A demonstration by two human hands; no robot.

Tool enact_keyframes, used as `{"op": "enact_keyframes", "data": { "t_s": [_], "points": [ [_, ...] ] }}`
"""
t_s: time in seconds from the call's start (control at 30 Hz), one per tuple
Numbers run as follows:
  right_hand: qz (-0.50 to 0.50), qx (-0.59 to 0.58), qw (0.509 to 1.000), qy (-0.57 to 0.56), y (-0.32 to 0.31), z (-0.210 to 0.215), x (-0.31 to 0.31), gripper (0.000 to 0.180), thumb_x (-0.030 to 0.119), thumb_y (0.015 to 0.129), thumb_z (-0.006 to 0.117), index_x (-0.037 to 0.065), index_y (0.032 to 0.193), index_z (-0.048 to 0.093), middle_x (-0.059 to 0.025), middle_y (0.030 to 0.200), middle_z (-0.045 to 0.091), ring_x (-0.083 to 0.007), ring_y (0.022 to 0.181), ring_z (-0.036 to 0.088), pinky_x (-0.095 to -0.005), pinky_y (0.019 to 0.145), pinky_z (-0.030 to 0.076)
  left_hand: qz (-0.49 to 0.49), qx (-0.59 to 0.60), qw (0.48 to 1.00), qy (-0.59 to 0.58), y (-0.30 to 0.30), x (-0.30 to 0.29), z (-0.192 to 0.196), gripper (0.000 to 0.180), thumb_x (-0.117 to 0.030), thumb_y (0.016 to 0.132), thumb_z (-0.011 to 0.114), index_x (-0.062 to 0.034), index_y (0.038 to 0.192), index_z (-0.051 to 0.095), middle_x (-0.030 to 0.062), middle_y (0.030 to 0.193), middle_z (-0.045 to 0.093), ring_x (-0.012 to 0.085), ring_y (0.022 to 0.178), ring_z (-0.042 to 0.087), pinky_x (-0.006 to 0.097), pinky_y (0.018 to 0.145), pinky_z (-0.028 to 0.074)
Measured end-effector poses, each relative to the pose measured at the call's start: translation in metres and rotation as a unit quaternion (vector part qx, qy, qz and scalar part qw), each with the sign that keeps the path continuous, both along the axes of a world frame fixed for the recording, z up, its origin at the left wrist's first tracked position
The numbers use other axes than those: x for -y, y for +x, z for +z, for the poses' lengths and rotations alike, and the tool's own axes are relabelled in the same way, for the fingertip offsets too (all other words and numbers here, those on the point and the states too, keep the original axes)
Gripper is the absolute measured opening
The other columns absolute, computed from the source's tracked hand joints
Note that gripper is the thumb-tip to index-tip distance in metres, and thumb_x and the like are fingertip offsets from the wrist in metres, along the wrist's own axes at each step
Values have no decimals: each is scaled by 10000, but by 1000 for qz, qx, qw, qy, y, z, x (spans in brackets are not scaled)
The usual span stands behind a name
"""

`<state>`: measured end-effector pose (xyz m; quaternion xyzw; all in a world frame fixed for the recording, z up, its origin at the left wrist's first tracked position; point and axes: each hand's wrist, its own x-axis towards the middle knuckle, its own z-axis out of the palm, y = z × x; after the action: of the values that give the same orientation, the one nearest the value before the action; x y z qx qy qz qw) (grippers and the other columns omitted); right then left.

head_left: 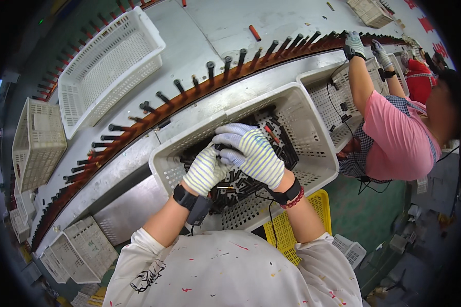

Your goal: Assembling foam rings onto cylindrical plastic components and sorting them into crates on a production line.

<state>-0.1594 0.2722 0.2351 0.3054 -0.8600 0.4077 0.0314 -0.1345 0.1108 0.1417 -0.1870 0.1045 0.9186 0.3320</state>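
Observation:
My left hand (206, 170) and my right hand (253, 154), both in white striped gloves, meet above a white perforated crate (310, 130). Between their curled fingers the dark end of a small black tube (219, 147) shows; the rest of it is hidden by the gloves. Both hands look closed on it. Under them the crate holds many loose black tubes (290, 153), with a red one (271, 134) among them. A thin cable runs from each wristband.
Beyond the crate, a curved brown rail (189, 96) carries a row of upright black tubes. A white crate (110, 66) and a loose red tube (255, 33) lie on the grey table (210, 20). A co-worker in pink (394, 133) reaches to the rail at right. A yellow basket (320, 207) stands below.

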Motion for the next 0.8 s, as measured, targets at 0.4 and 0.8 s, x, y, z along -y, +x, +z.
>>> {"op": "enact_keyframes", "data": {
  "t_s": [0.4,0.8],
  "points": [
    [-382,123,831,-385,-144,-28,-112,278,-73,827,584,52,1073,612,-35,885,611,-105,782,559,-225,680,497,-74,11,972,-221,1,6,13,207,-64,874,581,-35,1077,554,91,1000,625,178,884,621,269,725,527],
    [-443,-150,880,-75,-268,-72,-175,135,36,827,597,55,959,619,-142,852,665,-277,797,651,-343,735,502,-105,30,952,-285,7,5,20,194,-152,892,584,-82,1073,580,61,967,639,128,824,590,242,690,456]
  ]
}}
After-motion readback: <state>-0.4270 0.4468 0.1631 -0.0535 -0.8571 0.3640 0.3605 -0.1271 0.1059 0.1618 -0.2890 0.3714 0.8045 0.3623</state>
